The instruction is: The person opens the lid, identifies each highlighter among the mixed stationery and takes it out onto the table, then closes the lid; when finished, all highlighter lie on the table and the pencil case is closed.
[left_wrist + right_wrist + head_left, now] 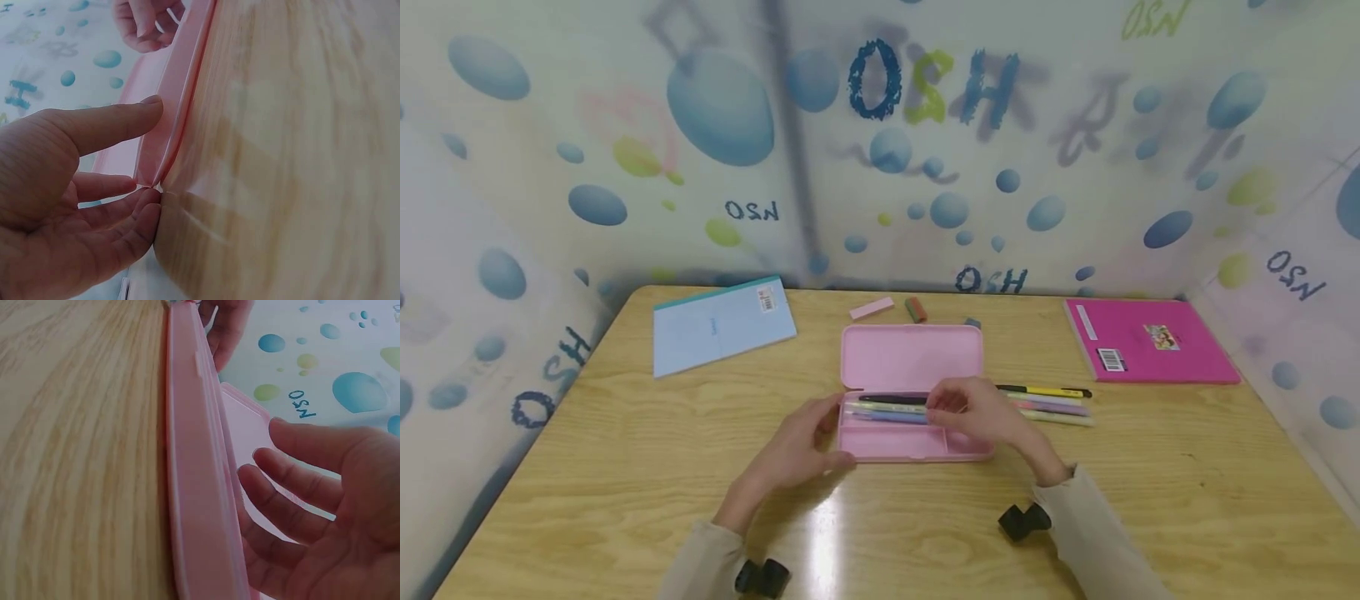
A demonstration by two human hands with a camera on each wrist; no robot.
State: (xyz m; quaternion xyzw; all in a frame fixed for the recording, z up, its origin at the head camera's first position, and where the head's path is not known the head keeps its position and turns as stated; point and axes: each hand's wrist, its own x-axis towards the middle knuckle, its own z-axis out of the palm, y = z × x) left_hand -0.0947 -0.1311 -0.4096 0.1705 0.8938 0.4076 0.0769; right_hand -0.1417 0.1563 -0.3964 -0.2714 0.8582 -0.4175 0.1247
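A pink pencil case (891, 446) lies with its lid (912, 357) folded back. Several pens (891, 415), a black one among them, are in its rear compartment. My left hand (793, 442) holds the case's left end, thumb along the front wall and fingers at the end corner, as the left wrist view shows. My right hand (973, 408) is over the right part of the case, its fingers loosely bent and dipping behind the front wall. In the right wrist view no object shows between thumb and fingertips. This hand hides the pens' right ends.
Beside the case's right end lie a yellow-and-black pen (1052, 392) and several pastel pens (1056, 410). Behind the lid are a pink strip (872, 308), a red-and-green eraser-like block (916, 310) and a small blue-grey piece (973, 323). A blue notebook (722, 329) and a magenta notebook (1180, 354) lie at the back.
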